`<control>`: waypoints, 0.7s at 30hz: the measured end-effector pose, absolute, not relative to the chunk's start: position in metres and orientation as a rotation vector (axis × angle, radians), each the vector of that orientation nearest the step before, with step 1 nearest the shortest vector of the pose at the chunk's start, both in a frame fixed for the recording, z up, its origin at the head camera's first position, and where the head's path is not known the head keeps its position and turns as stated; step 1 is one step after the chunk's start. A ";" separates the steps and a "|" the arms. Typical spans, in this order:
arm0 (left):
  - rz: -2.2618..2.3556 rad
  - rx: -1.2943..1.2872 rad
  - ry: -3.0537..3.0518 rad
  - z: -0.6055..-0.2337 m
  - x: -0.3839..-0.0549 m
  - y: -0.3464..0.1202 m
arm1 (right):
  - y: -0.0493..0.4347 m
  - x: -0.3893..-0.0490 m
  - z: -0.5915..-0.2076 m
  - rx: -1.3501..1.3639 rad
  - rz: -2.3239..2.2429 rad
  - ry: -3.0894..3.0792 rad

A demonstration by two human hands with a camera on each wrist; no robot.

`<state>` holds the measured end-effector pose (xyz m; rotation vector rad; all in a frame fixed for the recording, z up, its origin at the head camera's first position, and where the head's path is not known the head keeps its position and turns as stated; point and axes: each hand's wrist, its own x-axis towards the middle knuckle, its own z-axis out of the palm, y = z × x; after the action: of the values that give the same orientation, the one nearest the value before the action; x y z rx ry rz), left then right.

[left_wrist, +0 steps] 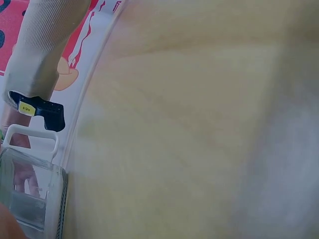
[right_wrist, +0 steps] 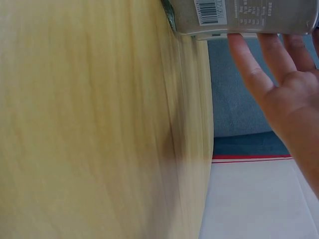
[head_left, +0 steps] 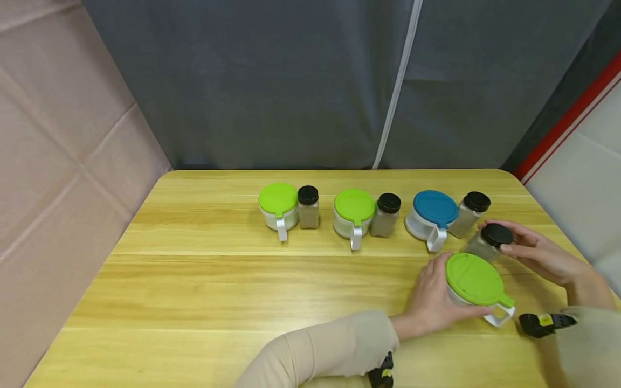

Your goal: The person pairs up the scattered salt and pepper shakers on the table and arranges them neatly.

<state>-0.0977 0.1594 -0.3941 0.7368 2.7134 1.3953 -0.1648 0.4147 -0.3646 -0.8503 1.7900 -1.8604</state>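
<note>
My left hand (head_left: 436, 299) grips a clear seasoning jar with a green lid (head_left: 474, 279) and white handle, fingers on its far left side and thumb across its near side. In the left wrist view, that clear jar (left_wrist: 30, 206) shows at the lower left. Just behind it, my right hand (head_left: 548, 252) holds a black-capped spice bottle (head_left: 497, 236) between thumb and fingers. The bottle's barcode label (right_wrist: 210, 12) faces the right wrist camera, with fingers reaching along its far side. The green-lidded jar hides part of the bottle's lower body.
Along the back stand two green-lidded jars (head_left: 278, 199) (head_left: 354, 206), a blue-lidded jar (head_left: 435, 208) and black-capped bottles (head_left: 308, 207) (head_left: 385, 215) (head_left: 468, 214) beside them. They stand on a wooden table (head_left: 204, 302). A grey curtain (head_left: 271, 86) hangs behind.
</note>
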 end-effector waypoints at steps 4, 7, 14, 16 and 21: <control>1.424 0.734 2.694 -0.395 -0.098 0.157 | 0.413 -0.165 -0.364 -0.842 -1.855 1.833; 1.448 0.737 2.655 -0.395 -0.098 0.153 | 0.411 -0.164 -0.364 -0.820 -1.853 1.884; 1.504 0.783 2.559 -0.396 -0.096 0.143 | 0.410 -0.160 -0.364 -0.742 -1.829 2.034; 1.488 0.793 2.556 -0.394 -0.094 0.139 | 0.409 -0.160 -0.364 -0.728 -1.831 2.058; 1.466 0.812 2.525 -0.389 -0.091 0.129 | 0.407 -0.157 -0.364 -0.692 -1.809 2.144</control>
<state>-0.0906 0.1286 -0.3893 0.8123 2.5248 1.4657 -0.1574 0.4069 -0.3639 -0.6919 2.1440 -1.8091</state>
